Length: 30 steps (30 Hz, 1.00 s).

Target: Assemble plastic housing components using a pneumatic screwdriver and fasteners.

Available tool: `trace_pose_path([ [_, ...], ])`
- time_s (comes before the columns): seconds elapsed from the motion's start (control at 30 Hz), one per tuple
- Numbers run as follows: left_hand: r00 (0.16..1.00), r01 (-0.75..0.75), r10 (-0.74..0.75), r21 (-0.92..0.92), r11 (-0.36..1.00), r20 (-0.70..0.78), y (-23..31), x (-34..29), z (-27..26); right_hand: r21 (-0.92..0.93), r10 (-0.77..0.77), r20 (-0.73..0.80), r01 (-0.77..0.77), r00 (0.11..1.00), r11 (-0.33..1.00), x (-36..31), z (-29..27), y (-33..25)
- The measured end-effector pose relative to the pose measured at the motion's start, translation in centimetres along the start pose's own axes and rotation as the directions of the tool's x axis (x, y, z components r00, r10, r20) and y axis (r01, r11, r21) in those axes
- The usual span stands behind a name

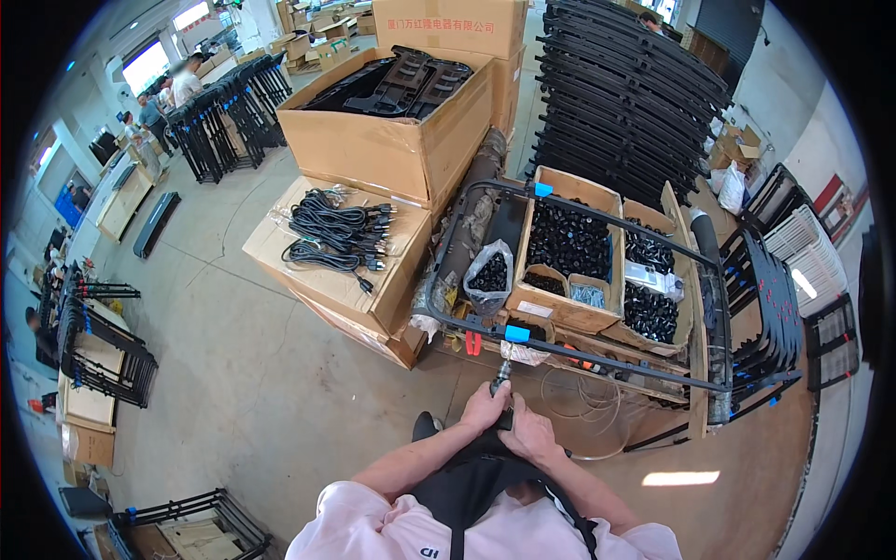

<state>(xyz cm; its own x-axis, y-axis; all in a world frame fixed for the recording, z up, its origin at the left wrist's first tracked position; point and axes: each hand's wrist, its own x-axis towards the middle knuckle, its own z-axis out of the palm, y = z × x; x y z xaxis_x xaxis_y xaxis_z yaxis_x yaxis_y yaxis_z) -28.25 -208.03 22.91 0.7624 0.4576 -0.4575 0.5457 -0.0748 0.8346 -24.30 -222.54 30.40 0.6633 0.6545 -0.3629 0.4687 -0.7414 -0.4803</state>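
Note:
A power driver (504, 371) with a metal nose points away from me at the near rail of a black tubular frame (611, 358). My left hand (484, 407) is wrapped round the front of the driver's body. Close behind it, my right hand (530, 432) closes round the dark grip. The nose ends just below a blue piece (517, 333) on the rail; whether it touches the rail I cannot tell. Resting across the workbench, the frame surrounds bins of small parts. Red-handled pliers (473, 344) hang left of the driver.
Black caps fill a cardboard bin (571, 229); screws lie in a smaller box (587, 296). A plastic bag (489, 278) holds more black parts. Left stands a carton (373, 145), with coiled power cords (338, 231) before it. A clear hose (597, 457) loops at right. Stacked black frames (625, 103) rise behind.

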Motion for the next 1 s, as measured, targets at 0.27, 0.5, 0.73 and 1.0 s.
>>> trace_pose_path([
  [0.27, 0.999, 0.012, -0.011, 0.034, 0.999, -0.039, -0.5, 0.4, 0.8, -0.016, -0.027, -0.014, 0.027, 1.000, 0.999, 0.0, 0.4, 0.8],
  [0.5, 0.997, 0.007, 0.001, 0.095, 0.995, -0.083, 0.0, 0.0, 1.1, 0.012, -0.064, -0.053, 0.065, 0.997, 0.998, 0.1, 0.7, 1.9],
  [0.73, 0.997, 0.004, 0.006, 0.131, 0.991, -0.078, 0.5, 0.1, 1.3, 0.015, -0.086, -0.063, 0.087, 0.994, 0.996, 0.1, 0.6, 2.5],
  [1.0, 0.997, -0.008, 0.024, 0.200, 0.980, -0.079, 1.2, 0.6, 1.4, 0.092, -0.148, -0.110, 0.158, 0.983, 0.983, 1.0, 1.4, 4.2],
])
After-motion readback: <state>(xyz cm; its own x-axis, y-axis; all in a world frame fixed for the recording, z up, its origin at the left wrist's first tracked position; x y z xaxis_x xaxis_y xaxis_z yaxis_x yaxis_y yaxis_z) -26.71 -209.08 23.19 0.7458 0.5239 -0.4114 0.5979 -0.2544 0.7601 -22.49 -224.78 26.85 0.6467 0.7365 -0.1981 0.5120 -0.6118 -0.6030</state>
